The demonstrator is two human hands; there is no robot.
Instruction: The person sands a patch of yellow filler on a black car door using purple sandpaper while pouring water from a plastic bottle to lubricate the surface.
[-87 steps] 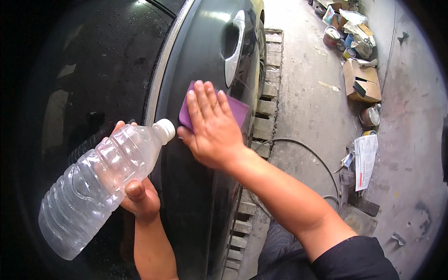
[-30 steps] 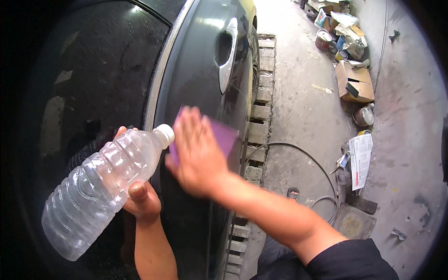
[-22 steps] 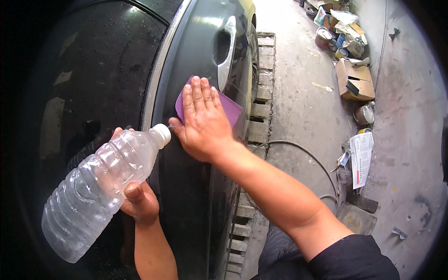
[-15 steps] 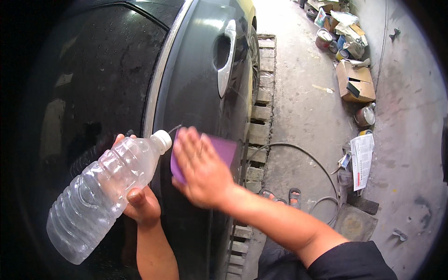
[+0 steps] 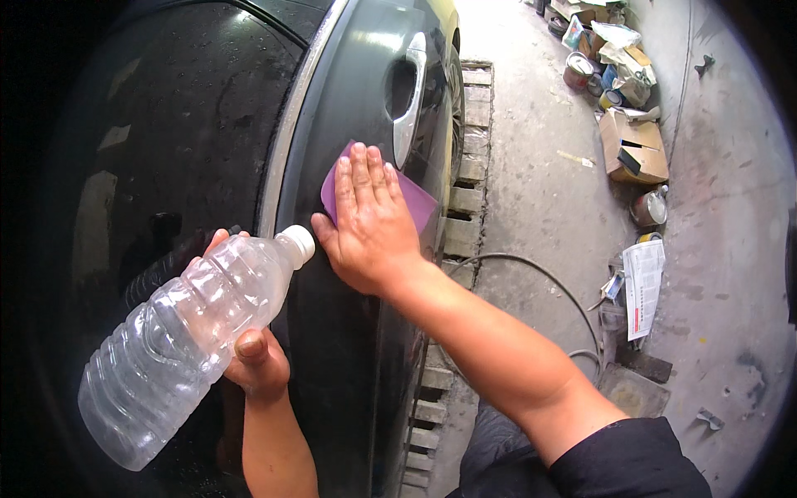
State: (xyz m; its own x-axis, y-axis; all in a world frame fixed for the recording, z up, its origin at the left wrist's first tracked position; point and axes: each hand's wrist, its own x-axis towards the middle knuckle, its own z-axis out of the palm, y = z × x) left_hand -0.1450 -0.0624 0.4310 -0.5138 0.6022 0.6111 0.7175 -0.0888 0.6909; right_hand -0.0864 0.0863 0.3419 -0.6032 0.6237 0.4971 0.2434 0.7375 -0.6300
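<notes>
My left hand (image 5: 257,361) is wrapped round a clear ribbed plastic bottle (image 5: 178,332), its thumb on the near side and its fingertips showing behind. The bottle is tilted, with its white cap (image 5: 298,246) pointing up and right over the edge of a dark car door (image 5: 332,365). Flat on that door, my right hand (image 5: 374,212) presses a purple sheet of sandpaper (image 5: 419,203), fingers straight and close together. Much of the sheet is hidden under the palm. Just beyond the fingertips is the silver door handle (image 5: 410,108).
Beside the car's dark wet window (image 5: 199,124) runs a trim strip (image 5: 286,124). On the floor lie a slatted grating (image 5: 465,199) and a hose (image 5: 552,282). Along the wall are a cardboard box (image 5: 635,141), paint cans (image 5: 579,70) and a newspaper (image 5: 643,286).
My right hand has slid forward along the door with the sandpaper, toward the handle. The bottle has shifted slightly right. A thin streak at its cap no longer shows.
</notes>
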